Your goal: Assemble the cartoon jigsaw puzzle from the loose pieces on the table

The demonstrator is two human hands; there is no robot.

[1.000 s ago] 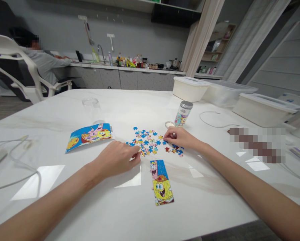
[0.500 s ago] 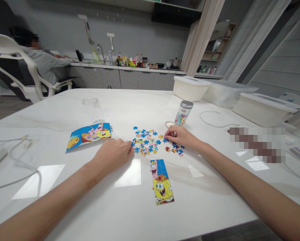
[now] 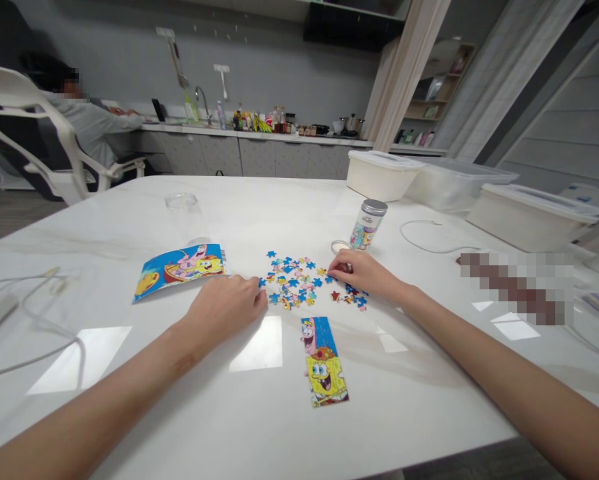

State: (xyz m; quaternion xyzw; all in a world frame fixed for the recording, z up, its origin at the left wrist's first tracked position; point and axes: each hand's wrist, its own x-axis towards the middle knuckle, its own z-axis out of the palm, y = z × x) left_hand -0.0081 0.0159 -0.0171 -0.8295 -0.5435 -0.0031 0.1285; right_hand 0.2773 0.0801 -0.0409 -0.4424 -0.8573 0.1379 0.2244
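Note:
Loose jigsaw puzzle pieces (image 3: pixel 293 283), mostly blue with yellow, pink and red bits, lie scattered between my hands. At the left edge of the pile my left hand (image 3: pixel 229 300) rests on the table, fingers curled, a blue puzzle piece (image 3: pixel 262 283) at its fingertips. My right hand (image 3: pixel 360 270) is closed in a pinch at the right side, its fingertips down among the pieces; what they grip is hidden. Closer to me lies a joined puzzle strip (image 3: pixel 325 363) with a yellow and a pink cartoon figure. A curled picture sheet (image 3: pixel 179 268) sits beyond my left hand.
A printed tin with a silver lid (image 3: pixel 368 225) and a ring-shaped lid (image 3: pixel 340 247) stand behind my right hand. A clear jar (image 3: pixel 185 217) is at back left. Storage boxes (image 3: pixel 382 177) line the far right; cables (image 3: pixel 27 320) lie left. A person (image 3: pixel 92 130) sits far left.
My left fingertips have shifted slightly up and left, and the blue puzzle piece by them has moved left a little from the pile. My right hand stays nearly still.

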